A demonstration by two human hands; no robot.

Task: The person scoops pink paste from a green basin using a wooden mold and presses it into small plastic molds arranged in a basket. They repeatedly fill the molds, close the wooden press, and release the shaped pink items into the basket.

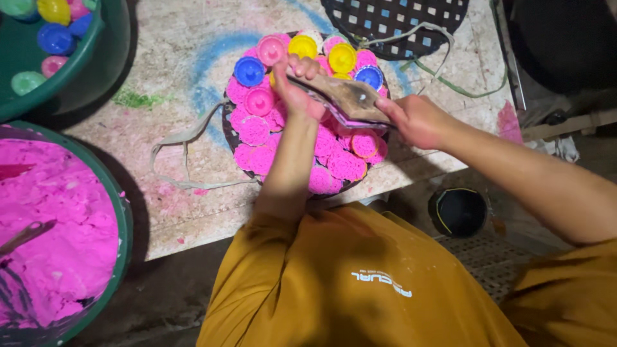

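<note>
My left hand (297, 90) and my right hand (416, 119) both grip a flat, brownish worn scraper-like piece (347, 97), held level over a round dark tray (226, 123). The tray carries many pink moulded cakes (339, 164) in its near half. At its far side stand small plastic moulds: blue (249, 71), pink (271, 49) and yellow (303, 46). The flat piece hides part of the tray's middle. My sleeves are mustard yellow.
A green tub of pink paste (58, 225) with a tool handle in it stands at the left. A green basin with coloured moulds (45, 38) is at top left. A perforated dark tray (392, 19) lies behind. A black pot (459, 212) sits below the table edge.
</note>
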